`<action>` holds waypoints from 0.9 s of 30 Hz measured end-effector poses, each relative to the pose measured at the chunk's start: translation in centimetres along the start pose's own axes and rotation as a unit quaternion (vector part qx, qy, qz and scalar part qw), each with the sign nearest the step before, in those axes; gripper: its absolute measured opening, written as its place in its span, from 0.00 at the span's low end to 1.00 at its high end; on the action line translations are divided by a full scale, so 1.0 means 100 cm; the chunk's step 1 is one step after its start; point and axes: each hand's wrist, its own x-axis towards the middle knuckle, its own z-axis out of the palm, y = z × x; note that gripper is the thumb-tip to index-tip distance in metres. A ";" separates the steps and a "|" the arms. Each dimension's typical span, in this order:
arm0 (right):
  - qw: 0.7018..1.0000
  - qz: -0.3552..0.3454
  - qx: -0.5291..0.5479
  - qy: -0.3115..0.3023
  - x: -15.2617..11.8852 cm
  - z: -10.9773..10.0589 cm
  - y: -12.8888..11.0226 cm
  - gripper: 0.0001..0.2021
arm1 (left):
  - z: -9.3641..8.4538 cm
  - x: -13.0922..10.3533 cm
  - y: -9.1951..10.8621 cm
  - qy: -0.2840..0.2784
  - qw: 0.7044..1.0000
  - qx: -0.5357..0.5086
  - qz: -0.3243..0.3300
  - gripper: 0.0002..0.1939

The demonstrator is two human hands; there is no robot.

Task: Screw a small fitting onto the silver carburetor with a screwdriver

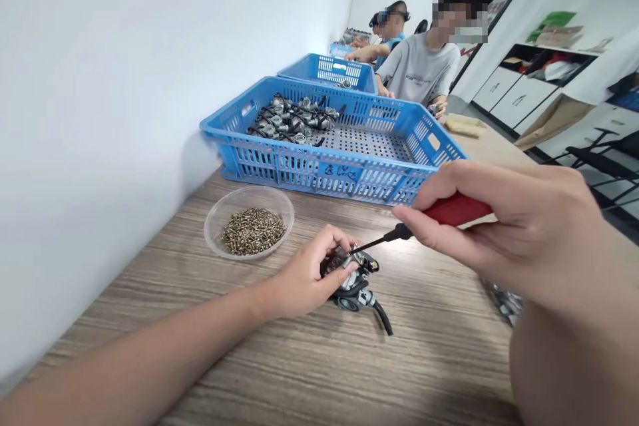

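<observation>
Wood-grained desk point(164, 293) beneath a white wall point(124, 66) carries the metal part point(348, 304) with its black hose, held closed in the left hand point(304, 279), whose fingers cover much of it, while the right hand point(519, 226) grips a red-handled screwdriver point(399, 233), its tip hard to make out against the metal. Beyond stand a clear bowl point(213, 229) of tiny brass-coloured pieces point(254, 231) and a blue crate point(309, 173) of similar parts point(294, 120), its near right corner hidden by the right hand; metal pieces point(504, 303) lie mostly covered behind that wrist, and farther off a grey-shirted co-worker point(419, 70) holds something too small to tell.
</observation>
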 end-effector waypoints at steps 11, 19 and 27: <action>0.995 0.006 0.054 -0.078 -0.004 -0.011 0.000 0.05 | 0.000 -0.001 0.002 0.011 1.000 -0.015 0.002 0.10; 0.996 0.004 0.005 -0.086 -0.005 -0.017 0.000 0.12 | 0.000 -0.001 0.003 0.014 1.000 0.004 0.007 0.10; 0.999 -0.009 -0.007 -0.049 -0.002 -0.009 0.000 0.10 | -0.001 -0.001 0.004 0.006 1.000 0.015 0.020 0.11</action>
